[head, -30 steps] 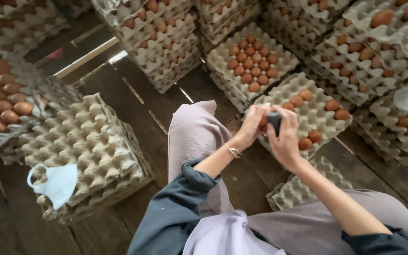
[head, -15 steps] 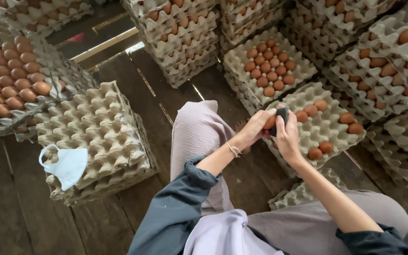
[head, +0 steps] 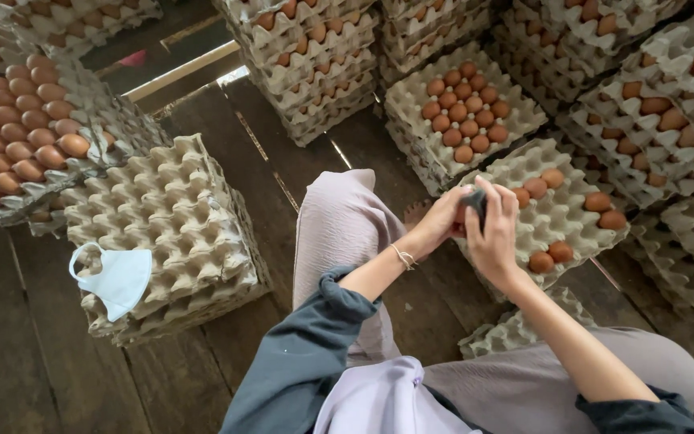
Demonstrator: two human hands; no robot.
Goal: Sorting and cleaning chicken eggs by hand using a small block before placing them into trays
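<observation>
So both hands are up together over the half-filled tray point(head: 552, 213) right in front of the knees. The left hand point(head: 441, 221) and right hand point(head: 496, 233) are cupped around a small dark object point(head: 475, 205), fingers curled on it from both sides; can't really tell what it is, only a sliver shows between the fingers. There's a thin bracelet point(head: 402, 257) on the left wrist

As for progress, judging just from how things lie: that near tray has only a handful of brown eggs, a few along the top row and a couple down at the near corner, most cups bare. So I'd say it's early-to-middle on that one. The tray just behind it point(head: 463, 112) looks pretty much filled in the centre, and the stacks point(head: 315, 64) further back are loaded too, so a good chunk seems done already

Over on the left there's a stack of empty trays point(head: 162, 233) with a white face mask point(head: 118, 277) lying on its near corner, and beyond that a full tray of eggs point(head: 18, 145). One more empty tray point(head: 516, 329) sits by the right leg. All of it's on a dark plank floor point(head: 10, 354)
</observation>
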